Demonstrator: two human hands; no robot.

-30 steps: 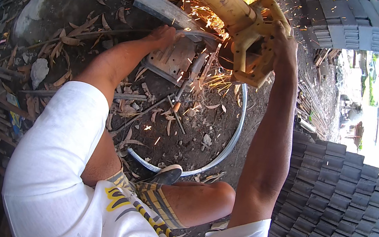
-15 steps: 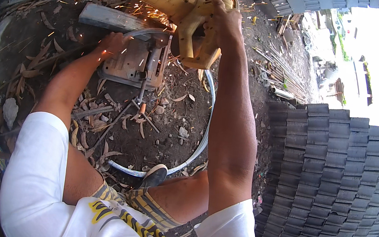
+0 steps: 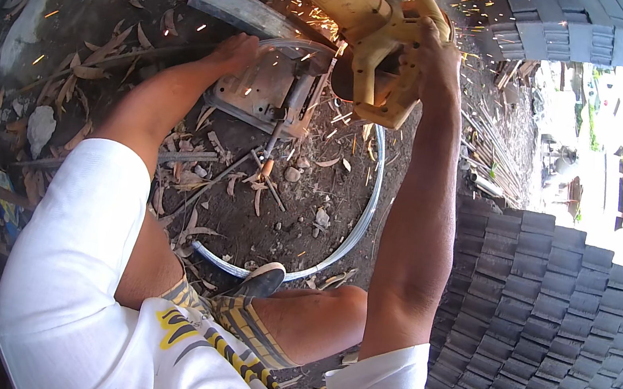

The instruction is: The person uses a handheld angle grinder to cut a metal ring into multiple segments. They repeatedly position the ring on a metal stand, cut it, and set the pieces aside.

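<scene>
My right hand is wrapped round the handle of a yellow cut-off saw, pressing its head low over the metal base. Sparks spray from behind the saw, around its blade. A bundle of silvery wire curves over the ground and passes under the saw head; the cutting point is hidden. On the base's left side, my left hand is closed on the wire bundle's other stretch, its fingertips partly hidden. The saw's clamp screw runs across the base towards me.
A grey rectangular beam lies beyond my left hand. Stacked grey roof tiles rise on the right, with more at the far right. Thin rods lie beside them. Dry leaves, stones and a shoe are on the dirt nearby.
The whole scene has shifted right in the picture as my view turned. Both hands keep their holds, and sparks continue to fly from the saw.
</scene>
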